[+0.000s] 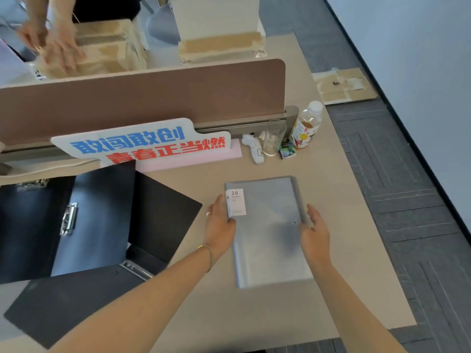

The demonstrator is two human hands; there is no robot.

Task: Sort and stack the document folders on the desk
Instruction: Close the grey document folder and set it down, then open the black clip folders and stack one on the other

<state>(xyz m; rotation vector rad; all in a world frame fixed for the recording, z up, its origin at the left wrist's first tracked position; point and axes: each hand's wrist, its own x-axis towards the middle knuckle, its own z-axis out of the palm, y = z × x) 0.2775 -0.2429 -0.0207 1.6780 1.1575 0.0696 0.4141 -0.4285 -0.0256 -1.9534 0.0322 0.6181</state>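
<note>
Head view: your left hand (219, 222) pinches the near-left edge of the grey-blue folder (267, 233), thumb over its white label (236, 202). Your right hand (314, 231) lies spread against its right spine. It lies flat on the desk (254, 314), right of the black clip folders (96, 225).

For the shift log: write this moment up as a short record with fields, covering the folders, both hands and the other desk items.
grey folder: lies flat on the desk, white label marked 20 at its far left corner
left hand: at the folder's left edge, thumb on the cover by the label
right hand: at the folder's right edge, fingers spread
black folders: several lying open and overlapping, metal clips showing, left of the grey one
back of desk: drink bottle, clear glass, sign with blue and red characters
</note>
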